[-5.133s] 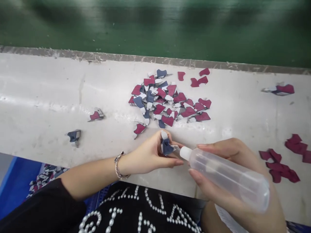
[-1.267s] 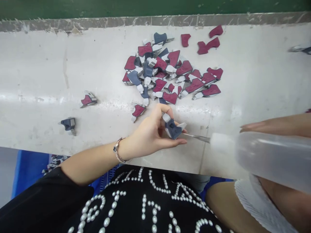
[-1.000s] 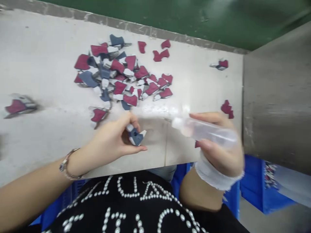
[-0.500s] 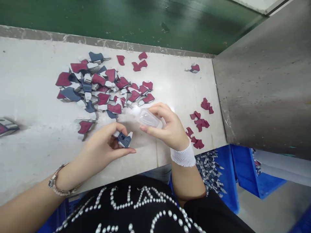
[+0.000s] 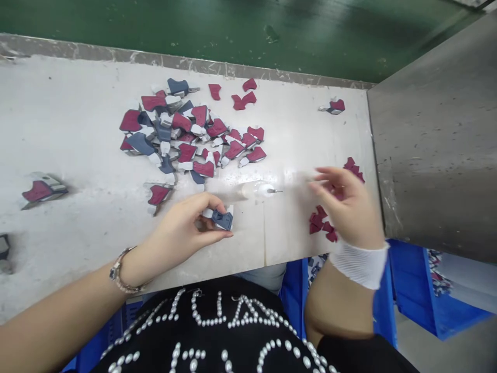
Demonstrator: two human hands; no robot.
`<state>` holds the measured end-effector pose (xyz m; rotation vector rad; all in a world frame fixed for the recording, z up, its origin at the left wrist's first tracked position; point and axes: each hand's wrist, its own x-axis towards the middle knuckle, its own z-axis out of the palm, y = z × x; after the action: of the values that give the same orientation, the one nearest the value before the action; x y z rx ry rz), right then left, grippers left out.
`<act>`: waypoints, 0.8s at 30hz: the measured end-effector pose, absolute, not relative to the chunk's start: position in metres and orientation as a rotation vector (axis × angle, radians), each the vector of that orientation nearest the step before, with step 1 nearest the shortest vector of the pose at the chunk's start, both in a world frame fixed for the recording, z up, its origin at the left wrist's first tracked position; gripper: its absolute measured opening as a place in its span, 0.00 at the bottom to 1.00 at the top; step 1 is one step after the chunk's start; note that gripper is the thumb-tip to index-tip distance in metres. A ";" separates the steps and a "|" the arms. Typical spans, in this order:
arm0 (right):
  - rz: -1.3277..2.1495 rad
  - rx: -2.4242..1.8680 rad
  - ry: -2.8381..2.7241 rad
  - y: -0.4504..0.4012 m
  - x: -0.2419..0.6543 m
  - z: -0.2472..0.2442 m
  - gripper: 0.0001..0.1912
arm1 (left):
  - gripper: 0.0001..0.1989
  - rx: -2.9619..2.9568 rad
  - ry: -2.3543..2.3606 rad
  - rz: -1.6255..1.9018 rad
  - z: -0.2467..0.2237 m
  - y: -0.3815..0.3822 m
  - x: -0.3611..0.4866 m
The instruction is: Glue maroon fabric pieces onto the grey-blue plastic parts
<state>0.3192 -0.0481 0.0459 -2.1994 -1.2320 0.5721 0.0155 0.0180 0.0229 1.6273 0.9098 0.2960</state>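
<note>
My left hand [image 5: 190, 220] is closed round a small dark blue and white plastic part [image 5: 222, 219], pinched between thumb and fingers above the table's near side. My right hand [image 5: 351, 210], smeared by motion, hovers over the loose dark red pieces [image 5: 316, 223] on the right; its thumb and fingers are apart and I see nothing between them. Between the hands, a clear squeeze bottle [image 5: 258, 190] with a white cap and thin metal tip stands on the table, touched by neither hand.
A heap of red, blue and white plastic parts [image 5: 186, 137] lies at the table's [image 5: 77, 103] back left. A few red pieces [image 5: 244, 101] and single parts lie around it. A metal panel [image 5: 435, 140] borders the right; blue bins [image 5: 411, 295] stand below.
My right hand has let go of the squeeze bottle, which now stands on the table, and has moved right to the red pieces. My left hand still holds its part. The view has shifted.
</note>
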 end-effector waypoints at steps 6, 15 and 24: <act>0.564 -2.463 -0.965 -0.058 0.387 0.045 0.12 | 0.09 1.713 0.898 0.328 0.019 0.016 0.017; 0.666 -2.446 -0.939 -0.058 0.365 0.045 0.10 | 0.11 1.659 0.791 0.462 0.020 0.016 0.019; 0.577 -2.638 -1.073 -0.050 0.351 0.041 0.19 | 0.13 1.819 0.807 0.496 0.018 0.016 0.020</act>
<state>0.3513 -0.0503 0.0405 -2.6377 -1.0730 0.5772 0.0200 0.0162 0.0178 1.8191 0.8067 0.4960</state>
